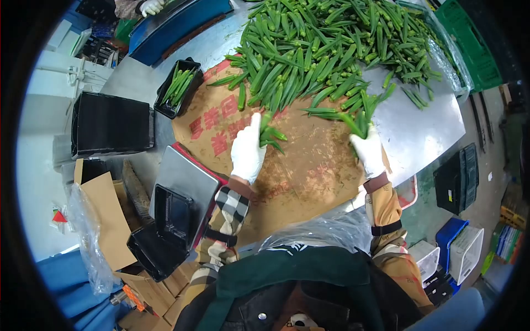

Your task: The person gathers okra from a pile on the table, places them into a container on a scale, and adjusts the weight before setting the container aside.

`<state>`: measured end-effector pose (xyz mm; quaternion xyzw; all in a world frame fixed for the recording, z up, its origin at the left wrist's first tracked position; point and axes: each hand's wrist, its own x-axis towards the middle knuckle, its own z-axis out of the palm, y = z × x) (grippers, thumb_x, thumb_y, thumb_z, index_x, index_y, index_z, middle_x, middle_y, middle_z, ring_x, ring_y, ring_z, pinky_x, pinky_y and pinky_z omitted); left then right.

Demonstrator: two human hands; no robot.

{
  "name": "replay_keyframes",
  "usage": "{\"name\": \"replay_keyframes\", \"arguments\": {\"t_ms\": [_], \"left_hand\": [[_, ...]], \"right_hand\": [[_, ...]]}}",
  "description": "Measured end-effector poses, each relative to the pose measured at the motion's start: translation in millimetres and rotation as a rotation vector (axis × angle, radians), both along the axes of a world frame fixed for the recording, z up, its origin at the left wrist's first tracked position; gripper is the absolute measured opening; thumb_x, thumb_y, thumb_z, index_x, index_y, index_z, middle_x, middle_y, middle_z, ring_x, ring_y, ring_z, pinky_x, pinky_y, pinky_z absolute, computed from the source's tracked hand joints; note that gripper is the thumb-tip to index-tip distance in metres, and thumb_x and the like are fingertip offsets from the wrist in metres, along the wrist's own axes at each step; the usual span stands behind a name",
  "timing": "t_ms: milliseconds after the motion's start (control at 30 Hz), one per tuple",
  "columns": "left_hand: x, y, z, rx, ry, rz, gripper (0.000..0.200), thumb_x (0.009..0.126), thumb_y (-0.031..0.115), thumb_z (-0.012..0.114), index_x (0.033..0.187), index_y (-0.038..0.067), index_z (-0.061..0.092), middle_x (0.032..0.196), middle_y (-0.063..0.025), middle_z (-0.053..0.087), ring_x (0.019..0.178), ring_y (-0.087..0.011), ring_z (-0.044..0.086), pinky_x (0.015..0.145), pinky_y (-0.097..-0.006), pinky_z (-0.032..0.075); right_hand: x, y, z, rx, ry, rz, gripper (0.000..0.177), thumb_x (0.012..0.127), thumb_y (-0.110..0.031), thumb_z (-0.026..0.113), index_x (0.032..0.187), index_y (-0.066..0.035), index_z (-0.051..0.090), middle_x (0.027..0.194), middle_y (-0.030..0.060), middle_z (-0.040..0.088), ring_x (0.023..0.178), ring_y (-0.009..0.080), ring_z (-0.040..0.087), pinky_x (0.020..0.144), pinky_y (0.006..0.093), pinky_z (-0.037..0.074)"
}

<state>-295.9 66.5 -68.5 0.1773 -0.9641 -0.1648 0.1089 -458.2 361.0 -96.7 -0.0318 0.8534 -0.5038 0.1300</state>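
A large heap of green okra (320, 49) covers the far side of the metal table. My left hand (248, 149), in a white glove, is closed around a few okra pods (271, 133) just in front of the heap. My right hand (369, 150), also gloved in white, grips several okra pods (360, 122) at the heap's near right edge. Both hands are above a brown cardboard sheet (314, 176) with red printing and scattered plant bits. Beyond my left hand, a black plastic tray (196, 67) holds a bundle of okra laid lengthwise.
Stacked black trays (110, 124) stand at the left. Nearer, black trays (174, 209) rest on and beside a flat grey-topped device (179, 163). A green crate (472, 49) and clear plastic film border the heap at right. Another person's gloved hand (150, 7) shows at the top left.
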Motion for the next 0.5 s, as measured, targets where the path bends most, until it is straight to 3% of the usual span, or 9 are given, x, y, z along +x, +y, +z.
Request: {"name": "replay_keyframes", "arguments": {"t_ms": [33,100,200,300,333,400,433,500], "left_hand": [[-7,0,-3,-0.131,-0.114,-0.099,0.076,0.078,0.008,0.071,0.149,0.011,0.043,0.092,-0.0123,0.058,0.088,-0.033,0.058,0.074,-0.0444,0.05],[-16,0,-26,-0.235,-0.211,-0.192,0.057,0.078,0.007,0.068,0.135,0.011,0.057,0.094,-0.0108,0.058,0.091,-0.0321,0.058,0.075,-0.0436,0.049],[-25,0,-26,-0.216,-0.242,-0.215,0.033,0.081,0.007,0.064,0.114,0.012,0.066,0.096,-0.0102,0.059,0.092,-0.0312,0.058,0.075,-0.0444,0.048],[-25,-2,-17,-0.241,-0.193,-0.206,0.022,0.079,0.013,0.07,0.101,0.013,0.067,0.096,-0.011,0.059,0.092,-0.0314,0.058,0.077,-0.0451,0.048],[-25,-1,-10,-0.178,-0.167,-0.17,0.024,0.078,0.015,0.072,0.102,0.013,0.067,0.097,-0.0112,0.059,0.094,-0.0318,0.058,0.079,-0.0455,0.049],[-16,7,1,-0.045,-0.115,-0.095,0.03,0.077,0.02,0.076,0.104,0.012,0.066,0.098,-0.0115,0.06,0.097,-0.0327,0.059,0.082,-0.0464,0.049],[-9,10,-4,0.105,-0.072,-0.034,0.031,0.077,0.022,0.077,0.104,0.012,0.066,0.099,-0.0126,0.061,0.099,-0.0329,0.06,0.085,-0.0457,0.05],[1,19,-22,0.405,0.019,0.092,0.035,0.078,0.027,0.08,0.105,0.011,0.066,0.102,-0.0148,0.064,0.102,-0.0334,0.062,0.089,-0.0443,0.051]], "right_hand": [[-4,4,4,-0.003,0.084,-0.098,0.055,0.076,-0.018,0.074,0.124,0.003,0.058,0.102,0.0181,0.073,0.087,0.0257,0.072,0.079,0.0331,0.055],[-10,14,-1,0.226,0.145,-0.145,0.051,0.074,-0.022,0.079,0.115,0.001,0.06,0.101,0.0199,0.07,0.095,0.0323,0.068,0.084,0.0386,0.053],[-21,19,-41,0.563,0.232,-0.127,0.049,0.071,-0.026,0.083,0.105,0.0,0.059,0.105,0.023,0.064,0.104,0.0413,0.059,0.091,0.0455,0.048],[-26,19,-40,0.558,0.265,-0.233,0.04,0.071,-0.016,0.081,0.103,0.002,0.062,0.088,0.0233,0.07,0.084,0.0409,0.069,0.078,0.0441,0.054],[-26,17,-22,0.528,0.057,-0.219,0.046,0.072,-0.022,0.081,0.105,0.001,0.059,0.104,0.0241,0.066,0.101,0.0426,0.062,0.088,0.0465,0.051],[-25,28,-22,0.456,0.054,-0.187,0.047,0.072,-0.018,0.08,0.109,0.002,0.059,0.104,0.0212,0.069,0.095,0.038,0.066,0.084,0.043,0.054],[-24,31,-19,0.421,0.054,-0.167,0.047,0.072,-0.016,0.079,0.111,0.003,0.059,0.104,0.0197,0.07,0.092,0.0356,0.068,0.082,0.0413,0.055],[-15,35,-14,0.074,-0.043,-0.133,0.051,0.073,-0.012,0.077,0.118,0.004,0.058,0.104,0.0161,0.071,0.086,0.028,0.069,0.079,0.0362,0.055]]}}
